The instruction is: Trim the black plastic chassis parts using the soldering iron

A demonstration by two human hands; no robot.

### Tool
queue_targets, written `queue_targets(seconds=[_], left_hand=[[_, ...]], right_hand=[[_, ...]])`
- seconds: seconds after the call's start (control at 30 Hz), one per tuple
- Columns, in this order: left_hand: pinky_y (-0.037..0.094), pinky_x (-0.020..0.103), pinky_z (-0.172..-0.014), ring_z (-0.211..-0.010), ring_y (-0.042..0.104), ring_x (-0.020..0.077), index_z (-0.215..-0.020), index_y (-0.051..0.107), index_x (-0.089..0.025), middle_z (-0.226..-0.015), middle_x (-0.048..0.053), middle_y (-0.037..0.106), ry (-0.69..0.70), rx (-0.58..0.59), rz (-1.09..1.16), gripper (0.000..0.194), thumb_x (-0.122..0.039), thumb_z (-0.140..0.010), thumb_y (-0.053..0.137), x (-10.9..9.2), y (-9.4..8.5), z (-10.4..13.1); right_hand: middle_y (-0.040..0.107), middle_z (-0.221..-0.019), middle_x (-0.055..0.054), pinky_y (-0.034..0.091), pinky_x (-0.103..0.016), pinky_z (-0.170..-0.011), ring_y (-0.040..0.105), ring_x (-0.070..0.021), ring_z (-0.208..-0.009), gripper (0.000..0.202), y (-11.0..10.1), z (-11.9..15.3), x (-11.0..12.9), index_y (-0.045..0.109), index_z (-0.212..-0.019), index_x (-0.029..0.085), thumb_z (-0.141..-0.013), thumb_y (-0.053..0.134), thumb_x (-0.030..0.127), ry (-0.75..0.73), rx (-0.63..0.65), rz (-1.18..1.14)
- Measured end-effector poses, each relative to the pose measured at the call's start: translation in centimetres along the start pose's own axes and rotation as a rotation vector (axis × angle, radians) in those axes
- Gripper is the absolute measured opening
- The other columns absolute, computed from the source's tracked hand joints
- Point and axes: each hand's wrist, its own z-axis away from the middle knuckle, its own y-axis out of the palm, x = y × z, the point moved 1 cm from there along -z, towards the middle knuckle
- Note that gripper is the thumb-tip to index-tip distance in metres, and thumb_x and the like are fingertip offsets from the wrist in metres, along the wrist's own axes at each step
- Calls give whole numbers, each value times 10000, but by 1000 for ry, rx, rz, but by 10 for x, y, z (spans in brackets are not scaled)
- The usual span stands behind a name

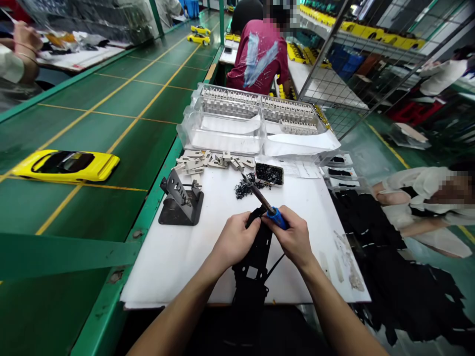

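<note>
Over the white work surface [156, 277], my left hand [237, 237] is closed round the upper end of a long black plastic part [260, 249]. My right hand [293, 235] grips the blue handle of a soldering iron [275, 216], and its fingertips meet the black part's top edge. The iron's metal tip points up and away, toward a pile of small black pieces [243, 189]. Beside that pile is a small box [269, 174] filled with similar pieces. A dark cord runs below my right hand.
A black metal stand [181, 200] is at the left. Behind lie pale metal clips [195, 160] and clear trays [226, 136] of parts. A yellow car body [67, 165] rests on the green conveyor [148, 64]. Black parts [401, 267] are stacked right, near another person [423, 198].
</note>
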Motion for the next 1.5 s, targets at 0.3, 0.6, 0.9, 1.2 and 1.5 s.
queue_targets(seconds=[0.3,0.6,0.9,1.2,1.5], left_hand=[[281,256,-515,-559,466,144,-665,535,-188,-614,9,562,-69,-111,-225,195,-264,-826,457,10,-2,-10],[301,262,-539,-586,494,157,-666,540,-191,-654,35,614,-85,-138,-333,232,-265,-855,429,15,3,-24],[300,270,-551,-581,492,165,-637,517,-198,-610,14,569,-219,-224,-368,237,-283,-841,433,29,-25,-11],[315,242,-497,-556,466,148,-630,497,-195,-577,-28,514,-281,-279,-149,283,-383,-840,477,39,-43,29],[399,249,-579,-661,523,165,-801,566,-177,-696,-6,565,-280,-211,93,329,-492,-867,498,48,-35,35]], right_hand=[[561,-745,11,409,-261,-636,513,-142,-665,155,38,4,-19,587,-856,191,-905,569,338,72,-128,75],[555,-725,-5,396,-266,-608,484,-142,-631,207,59,3,-25,573,-806,185,-933,498,330,132,-245,144],[559,-659,-4,360,-273,-597,471,-151,-595,223,9,-1,-54,604,-746,192,-867,542,369,191,-25,216],[460,-514,40,325,-253,-459,390,-128,-460,384,-14,18,-83,699,-870,143,-833,559,498,455,11,159],[678,-716,-25,392,-282,-569,598,-216,-655,238,11,28,-66,681,-882,226,-823,564,425,489,-10,316]])
